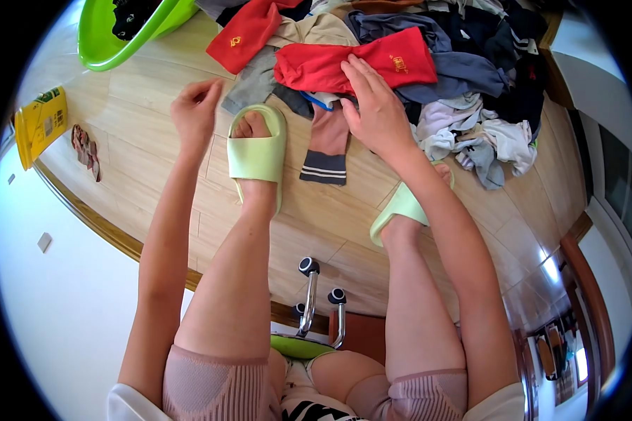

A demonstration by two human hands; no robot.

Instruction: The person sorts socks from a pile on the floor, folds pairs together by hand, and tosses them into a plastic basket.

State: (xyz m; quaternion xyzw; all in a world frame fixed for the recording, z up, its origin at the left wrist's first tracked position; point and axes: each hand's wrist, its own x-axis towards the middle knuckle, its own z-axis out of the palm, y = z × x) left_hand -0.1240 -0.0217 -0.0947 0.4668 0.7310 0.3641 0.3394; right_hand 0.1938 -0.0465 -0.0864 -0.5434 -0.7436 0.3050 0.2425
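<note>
On the wooden floor, a red sock [418, 59] with a gold mark lies across the pile, and my right hand [378, 105] rests on it with the fingers stretched out. Another red sock [249, 35] is to its upper left. My left hand [198, 112] hovers left of the pile, above the floor, its fingertips pressed together; whether anything is between them is too small to tell. Below the red sock hangs a pink and grey striped sock [326, 144]. Grey socks [254, 81] lie between my two hands.
A green basin [105, 59] with dark cloth stands at the upper left, a yellow container [42, 126] at the left. Crumpled white and grey socks [495, 140] spread at the right. My feet in green slippers [255, 158] and a chair's casters [307, 266] are nearer.
</note>
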